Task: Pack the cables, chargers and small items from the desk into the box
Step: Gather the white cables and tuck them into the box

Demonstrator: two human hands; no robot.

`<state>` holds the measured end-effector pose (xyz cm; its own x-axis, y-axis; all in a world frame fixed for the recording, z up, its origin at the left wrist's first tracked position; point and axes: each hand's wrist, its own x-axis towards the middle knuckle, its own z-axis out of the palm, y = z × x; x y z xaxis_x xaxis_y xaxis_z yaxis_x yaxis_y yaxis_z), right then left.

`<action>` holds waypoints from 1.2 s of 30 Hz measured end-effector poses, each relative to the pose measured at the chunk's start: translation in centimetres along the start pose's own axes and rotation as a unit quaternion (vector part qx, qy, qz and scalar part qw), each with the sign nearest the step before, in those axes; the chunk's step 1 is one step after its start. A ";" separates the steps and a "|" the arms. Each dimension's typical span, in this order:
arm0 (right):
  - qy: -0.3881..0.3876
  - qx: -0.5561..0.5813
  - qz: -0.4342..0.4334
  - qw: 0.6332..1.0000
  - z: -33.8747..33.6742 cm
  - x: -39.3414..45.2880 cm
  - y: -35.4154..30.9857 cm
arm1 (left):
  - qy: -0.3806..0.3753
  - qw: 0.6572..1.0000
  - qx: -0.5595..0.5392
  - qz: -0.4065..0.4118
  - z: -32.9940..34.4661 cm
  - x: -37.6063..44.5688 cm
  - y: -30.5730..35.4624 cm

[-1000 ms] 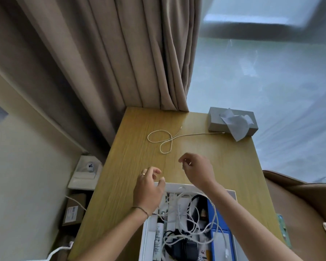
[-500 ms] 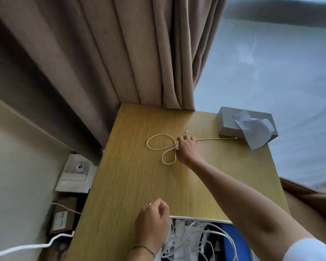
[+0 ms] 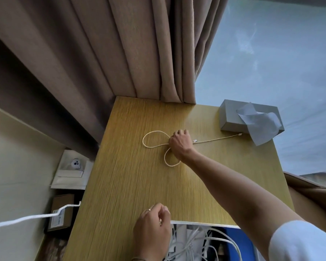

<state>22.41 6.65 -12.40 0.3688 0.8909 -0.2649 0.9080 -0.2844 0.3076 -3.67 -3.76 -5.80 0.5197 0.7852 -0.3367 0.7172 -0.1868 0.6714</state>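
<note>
Right hand grips cream cable on desk.

A wooden tabletop with a fine yellow grain stands in a corner of the room. Behind its far edge hangs a heavy beige curtain in deep folds. To the right of the curtain there is a large window which gives pale, bluish daylight. At the left is a plain cream wall. Low beside the tabletop, near this wall, lie a white package and a brown cardboard carton. At the right edge, part of a brown armchair shows.
</note>
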 end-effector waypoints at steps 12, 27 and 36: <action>0.058 0.549 0.102 0.828 -4.3 -4.5 0.8 | -0.003 1.000 -0.004 0.011 0.5 0.3 -0.7; 0.122 0.854 0.077 0.500 -18.9 -19.7 5.5 | -0.305 0.727 -0.568 -0.237 -1.9 -1.3 9.7; 0.089 0.800 0.131 0.579 -18.5 -27.7 6.5 | -0.167 0.723 -0.627 -0.238 -2.6 -1.0 10.9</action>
<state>14.38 -13.35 13.80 0.6382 0.7251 -0.2586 -0.0996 -0.2553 -0.9617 2.42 -5.02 3.57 0.5863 0.3588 -0.7263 -0.0235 0.9037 0.4274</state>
